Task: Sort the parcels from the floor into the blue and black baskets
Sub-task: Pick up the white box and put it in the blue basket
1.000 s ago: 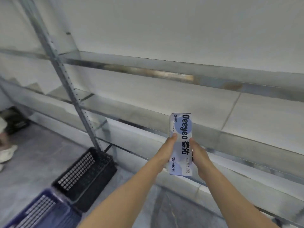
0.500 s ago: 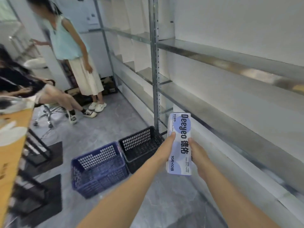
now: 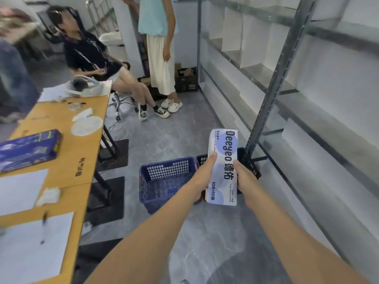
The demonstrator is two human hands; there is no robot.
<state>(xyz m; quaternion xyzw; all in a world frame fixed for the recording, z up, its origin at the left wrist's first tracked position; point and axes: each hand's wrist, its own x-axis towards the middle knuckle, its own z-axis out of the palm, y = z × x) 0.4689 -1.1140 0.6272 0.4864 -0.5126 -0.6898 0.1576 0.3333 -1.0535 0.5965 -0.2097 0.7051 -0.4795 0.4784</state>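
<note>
Both hands hold one parcel out in front of the body, off the floor. It is a long white pack with lilac circles and the dark word "Deegeo" printed along it. Its long side runs away from the person.

The left hand has its grip on the left edge, with the thumb lying up along the front and the fingers curled out of sight behind. The right hand grips the right edge in the same way, thumb on the front.

Two baskets stand side by side on the grey floor beyond the hands. The blue basket is on the left, and its inside shows nothing in the part that can be seen. The black basket touches it on the right and is mostly hidden behind the parcel. It sits at the foot of a grey metal shelf post, and the shelves run along the right wall.

On the left is an orange surface with a dark blue box and white sheets of paper on it. At the far end one person sits on a chair and another stands.
</note>
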